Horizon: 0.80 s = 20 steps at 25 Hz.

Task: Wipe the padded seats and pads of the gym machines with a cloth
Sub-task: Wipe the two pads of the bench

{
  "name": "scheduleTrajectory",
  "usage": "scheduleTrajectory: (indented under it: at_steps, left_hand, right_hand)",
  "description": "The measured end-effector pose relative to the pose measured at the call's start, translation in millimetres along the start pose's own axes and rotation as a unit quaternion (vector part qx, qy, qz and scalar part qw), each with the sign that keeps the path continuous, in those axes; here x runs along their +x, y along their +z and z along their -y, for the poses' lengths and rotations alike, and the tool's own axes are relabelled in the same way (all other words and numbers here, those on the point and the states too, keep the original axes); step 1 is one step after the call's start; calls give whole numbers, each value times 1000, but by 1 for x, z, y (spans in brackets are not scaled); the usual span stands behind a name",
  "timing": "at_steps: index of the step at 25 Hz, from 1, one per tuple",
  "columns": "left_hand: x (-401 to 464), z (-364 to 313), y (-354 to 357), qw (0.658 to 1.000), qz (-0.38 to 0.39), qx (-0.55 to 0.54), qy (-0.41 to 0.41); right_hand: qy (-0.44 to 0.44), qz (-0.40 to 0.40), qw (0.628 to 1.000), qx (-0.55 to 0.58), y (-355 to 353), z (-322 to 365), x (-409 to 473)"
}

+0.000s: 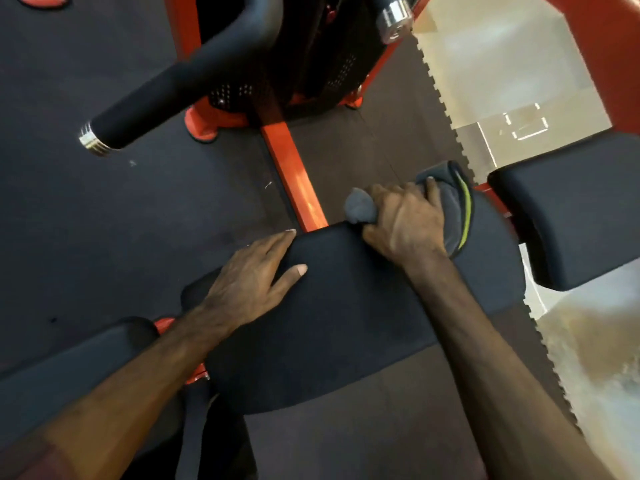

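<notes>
A black padded seat (353,313) of an orange-framed machine fills the middle of the view. My right hand (405,220) presses a grey cloth with a yellow-green stripe (457,206) onto the seat's far edge, fingers closed over the bunched fabric. My left hand (256,275) lies flat on the seat's left side, fingers spread and curling over its edge. Another black pad (571,209) sits to the right, and a third black pad (69,368) lies at the lower left under my left forearm.
An orange frame bar (294,178) runs away from the seat toward the weight stack (294,57). A black foam handle with a chrome end (156,95) juts out at upper left. Dark rubber floor mats meet pale tiled floor (512,74) at the right.
</notes>
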<state>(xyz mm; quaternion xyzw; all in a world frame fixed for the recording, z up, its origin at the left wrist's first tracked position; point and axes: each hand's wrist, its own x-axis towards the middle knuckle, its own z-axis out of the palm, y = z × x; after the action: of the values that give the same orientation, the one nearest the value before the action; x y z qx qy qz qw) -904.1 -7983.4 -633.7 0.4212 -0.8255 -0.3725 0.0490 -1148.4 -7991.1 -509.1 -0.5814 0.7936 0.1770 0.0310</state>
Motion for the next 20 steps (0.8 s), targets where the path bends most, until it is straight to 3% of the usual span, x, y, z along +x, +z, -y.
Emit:
scheduleTrajectory:
  at_steps: [5, 9, 14, 17, 20]
  left_hand:
    - [24, -33, 1, 999, -19, -5, 32]
    - [38, -61, 3, 998, -35, -3, 51]
    - [64, -106, -5, 995, -30, -11, 99]
    - [79, -124, -8, 992, -26, -12, 126]
    - [88, -133, -7, 988, -27, -6, 150]
  right_hand:
    - [-127, 50, 991, 16, 4, 19, -12]
    - [-19, -18, 999, 41, -13, -50, -8]
    - [-6, -79, 987, 142, -17, -71, -16]
    - [7, -132, 968, 213, -11, -90, -43]
    - [106, -203, 918, 323, -1, -113, -82]
